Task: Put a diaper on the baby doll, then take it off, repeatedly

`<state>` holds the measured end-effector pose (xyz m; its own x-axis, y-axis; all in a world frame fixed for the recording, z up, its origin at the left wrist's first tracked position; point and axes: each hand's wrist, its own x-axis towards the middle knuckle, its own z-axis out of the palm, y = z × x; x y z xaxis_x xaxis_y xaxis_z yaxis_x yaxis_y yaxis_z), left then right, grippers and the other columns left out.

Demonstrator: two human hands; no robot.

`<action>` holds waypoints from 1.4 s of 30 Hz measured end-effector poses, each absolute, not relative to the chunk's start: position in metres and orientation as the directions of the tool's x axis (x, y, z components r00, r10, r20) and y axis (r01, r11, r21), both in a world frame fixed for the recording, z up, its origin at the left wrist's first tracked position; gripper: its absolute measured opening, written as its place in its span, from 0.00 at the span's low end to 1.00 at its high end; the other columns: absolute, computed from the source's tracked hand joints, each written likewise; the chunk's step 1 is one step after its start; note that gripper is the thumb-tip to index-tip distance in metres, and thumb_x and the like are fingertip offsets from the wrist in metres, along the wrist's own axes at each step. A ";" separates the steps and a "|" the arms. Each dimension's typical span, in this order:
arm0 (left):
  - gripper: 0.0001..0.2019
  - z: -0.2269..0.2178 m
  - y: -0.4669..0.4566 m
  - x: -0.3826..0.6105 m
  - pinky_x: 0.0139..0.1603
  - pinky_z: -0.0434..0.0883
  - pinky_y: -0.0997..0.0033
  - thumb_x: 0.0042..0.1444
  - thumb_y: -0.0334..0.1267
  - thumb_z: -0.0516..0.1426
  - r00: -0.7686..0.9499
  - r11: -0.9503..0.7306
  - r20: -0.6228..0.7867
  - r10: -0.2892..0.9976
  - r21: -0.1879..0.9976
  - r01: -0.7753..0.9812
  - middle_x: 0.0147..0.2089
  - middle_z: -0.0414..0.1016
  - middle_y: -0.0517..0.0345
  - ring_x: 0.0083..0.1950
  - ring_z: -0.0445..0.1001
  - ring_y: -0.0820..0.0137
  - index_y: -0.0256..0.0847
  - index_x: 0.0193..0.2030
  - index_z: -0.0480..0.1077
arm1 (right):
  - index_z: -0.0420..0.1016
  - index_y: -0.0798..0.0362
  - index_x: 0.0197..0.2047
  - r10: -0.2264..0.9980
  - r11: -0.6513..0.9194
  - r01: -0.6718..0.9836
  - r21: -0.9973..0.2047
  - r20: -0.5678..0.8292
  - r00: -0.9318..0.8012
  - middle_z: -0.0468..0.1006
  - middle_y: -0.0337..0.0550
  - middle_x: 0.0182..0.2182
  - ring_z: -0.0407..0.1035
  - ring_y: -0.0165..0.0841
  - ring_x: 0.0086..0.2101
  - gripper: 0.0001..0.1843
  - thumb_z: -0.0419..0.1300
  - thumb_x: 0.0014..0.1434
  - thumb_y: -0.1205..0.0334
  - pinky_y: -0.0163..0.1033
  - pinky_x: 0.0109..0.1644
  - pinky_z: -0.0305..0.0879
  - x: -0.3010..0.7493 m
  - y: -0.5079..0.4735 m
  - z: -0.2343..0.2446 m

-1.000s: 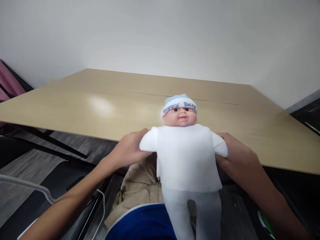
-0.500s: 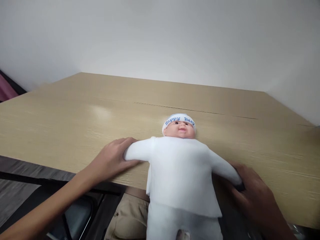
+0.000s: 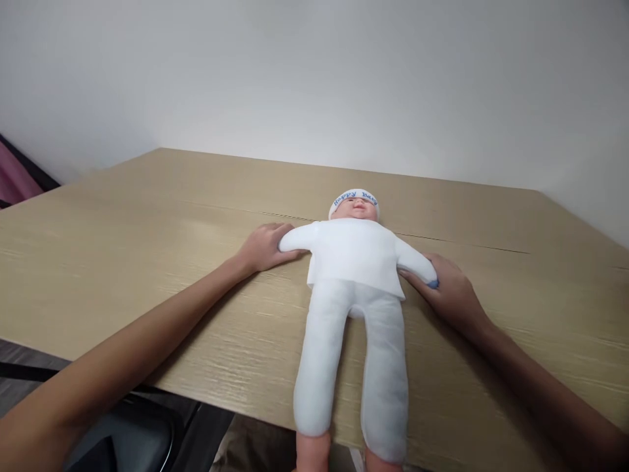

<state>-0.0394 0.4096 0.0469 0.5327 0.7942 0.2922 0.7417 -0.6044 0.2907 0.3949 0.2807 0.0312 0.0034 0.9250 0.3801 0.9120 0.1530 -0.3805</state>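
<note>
A baby doll in a white suit and a white cap with blue lettering lies face up on the light wooden table. Its head points away from me and its bare feet hang over the near edge. My left hand grips the end of the doll's arm on the left side. My right hand holds the end of the doll's other arm, fingers curled under the sleeve. Both doll arms are spread out to the sides.
A plain white wall rises behind the table. A pink and dark object shows at the far left. Below the near table edge are a dark chair seat and beige cloth.
The doll went from upright at the table's edge to lying flat farther onto the table. Both hands moved forward with it, keeping hold of its arms.
</note>
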 end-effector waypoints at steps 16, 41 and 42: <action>0.41 0.031 0.490 -0.010 0.56 0.75 0.55 0.66 0.78 0.56 0.434 -0.576 0.417 0.799 0.323 0.751 0.60 0.86 0.45 0.57 0.82 0.49 0.42 0.63 0.79 | 0.84 0.48 0.61 0.916 0.125 0.939 -0.319 0.402 0.015 0.89 0.52 0.54 0.80 0.57 0.50 0.30 0.61 0.72 0.34 0.58 0.56 0.73 0.413 0.364 0.039; 0.16 0.057 0.285 0.021 0.70 0.70 0.46 0.72 0.30 0.53 0.338 -0.798 0.788 0.515 0.297 0.524 0.63 0.82 0.50 0.65 0.77 0.56 0.47 0.59 0.75 | 0.80 0.42 0.54 0.633 0.651 0.454 -0.608 0.765 0.116 0.83 0.45 0.46 0.77 0.45 0.49 0.10 0.59 0.76 0.53 0.55 0.59 0.70 0.256 0.167 0.088; 0.14 0.053 0.248 0.030 0.68 0.71 0.47 0.73 0.29 0.52 0.366 -0.829 0.795 0.483 0.281 0.483 0.59 0.83 0.51 0.61 0.79 0.58 0.47 0.55 0.76 | 0.81 0.41 0.53 0.703 0.674 0.217 -0.707 0.703 0.109 0.83 0.43 0.42 0.77 0.44 0.44 0.11 0.57 0.77 0.52 0.53 0.55 0.72 0.233 0.137 0.094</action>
